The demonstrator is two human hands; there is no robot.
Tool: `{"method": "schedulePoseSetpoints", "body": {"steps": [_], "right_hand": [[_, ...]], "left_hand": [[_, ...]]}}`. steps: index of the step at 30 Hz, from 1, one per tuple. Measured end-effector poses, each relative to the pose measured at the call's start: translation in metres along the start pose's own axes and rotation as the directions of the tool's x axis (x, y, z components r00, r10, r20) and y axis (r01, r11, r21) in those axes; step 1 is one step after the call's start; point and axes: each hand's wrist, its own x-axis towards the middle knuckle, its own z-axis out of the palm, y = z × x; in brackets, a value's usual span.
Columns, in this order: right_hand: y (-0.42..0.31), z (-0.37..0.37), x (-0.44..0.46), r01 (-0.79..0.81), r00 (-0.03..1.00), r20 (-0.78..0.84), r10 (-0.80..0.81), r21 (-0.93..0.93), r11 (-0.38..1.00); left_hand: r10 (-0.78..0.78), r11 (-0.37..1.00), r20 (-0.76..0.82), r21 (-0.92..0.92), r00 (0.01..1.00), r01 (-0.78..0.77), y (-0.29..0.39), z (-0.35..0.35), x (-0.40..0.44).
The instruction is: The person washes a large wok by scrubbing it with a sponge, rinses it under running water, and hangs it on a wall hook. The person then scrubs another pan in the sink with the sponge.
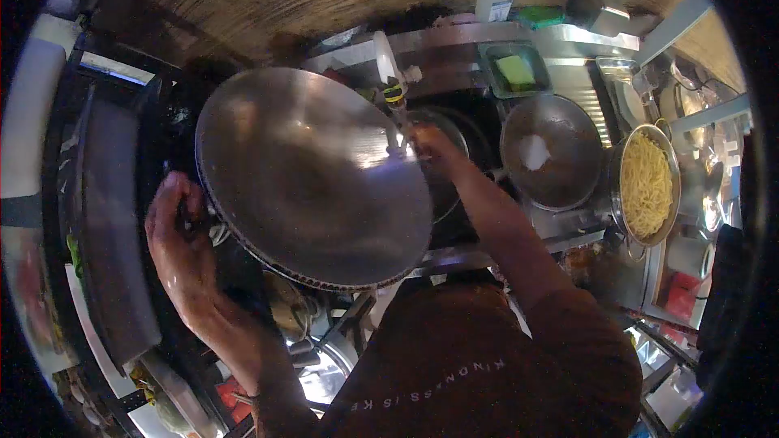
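Note:
A large metal wok (312, 186) is tilted in front of me, its bare inside facing up. My right hand (434, 150) is closed at its right rim; the fingertips are partly hidden. Just beyond that hand, a tap-like fitting with a yellow band (393, 93) reaches down beside the rim. My left hand (178, 243) is beside the wok's left edge, fingers curled; what they hold, if anything, is hidden.
Right of the large wok sits a smaller wok (552, 166) with something white inside. Beyond it stands a pan of noodles (647, 186). A green sponge (515, 70) in a tray and a pump bottle (495, 0) line the back. A dark counter (122, 219) runs along the left.

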Motion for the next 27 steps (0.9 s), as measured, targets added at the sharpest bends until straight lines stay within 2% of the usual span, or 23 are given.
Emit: {"method": "schedulePoseSetpoints", "body": {"steps": [1, 3, 5, 7, 9, 11, 12, 15, 17, 18, 20, 21, 24, 27], "right_hand": [[-0.022, -0.016, -0.009, 0.007, 0.998, -0.065, -0.013, -0.088, 0.996], [-0.053, -0.053, -0.023, 0.004, 0.984, -0.172, -0.044, -0.227, 0.974], [-0.044, -0.096, -0.002, 0.044, 0.966, -0.220, -0.135, -0.374, 0.926], [-0.030, -0.143, 0.011, 0.235, 0.930, -0.238, -0.281, -0.204, 0.950], [-0.106, -0.164, -0.042, 0.087, 0.958, -0.245, -0.146, -0.236, 0.968], [-0.159, -0.174, -0.088, 0.091, 0.946, -0.276, -0.171, -0.280, 0.956], [-0.173, -0.174, -0.097, 0.094, 0.939, -0.290, -0.185, -0.300, 0.949], [-0.178, -0.193, -0.094, 0.265, 0.878, -0.264, -0.398, -0.425, 0.866], [-0.206, -0.190, -0.123, 0.417, 0.751, -0.259, -0.607, -0.526, 0.741], [-0.226, -0.186, -0.143, 0.325, 0.782, -0.277, -0.558, -0.583, 0.745], [-0.248, -0.182, -0.164, 0.230, 0.769, -0.325, -0.551, -0.663, 0.712], [-0.258, -0.182, -0.174, 0.177, 0.757, -0.353, -0.550, -0.699, 0.693], [-0.286, -0.169, -0.210, 0.183, 0.701, -0.391, -0.597, -0.711, 0.679], [-0.290, -0.191, -0.214, 0.240, 0.639, -0.378, -0.670, -0.730, 0.640]], "left_hand": [[-0.016, 1.000, 0.002, -0.020, 1.000, 0.016, -0.005, -0.014, 0.001], [-0.060, 0.996, 0.058, 0.070, 0.997, 0.056, -0.034, -0.042, 0.000], [-0.162, 0.983, 0.128, 0.107, 0.978, 0.149, -0.069, -0.065, -0.002], [-0.248, 0.963, 0.000, 0.110, 0.969, 0.246, -0.109, -0.064, -0.012], [-0.343, 0.908, -0.093, 0.224, 0.935, 0.355, -0.150, -0.058, -0.020], [-0.485, 0.874, 0.007, -0.032, 0.875, 0.485, -0.225, -0.063, -0.013], [-0.373, 0.926, 0.030, 0.065, 0.927, 0.371, -0.241, -0.049, -0.021], [-0.483, 0.870, 0.095, -0.065, 0.871, 0.489, -0.327, -0.017, -0.012], [-0.499, 0.840, 0.207, -0.122, 0.841, 0.529, -0.390, 0.009, -0.001], [-0.495, 0.825, 0.274, -0.151, 0.825, 0.545, -0.420, 0.022, 0.005], [-0.468, 0.792, 0.406, -0.201, 0.785, 0.576, -0.468, 0.054, 0.013], [-0.452, 0.780, 0.461, -0.210, 0.763, 0.589, -0.480, 0.070, 0.015], [-0.404, 0.822, 0.567, -0.119, 0.718, 0.557, -0.448, 0.123, 0.009], [-0.446, 0.786, 0.499, -0.179, 0.743, 0.591, -0.446, 0.169, 0.005]]}}
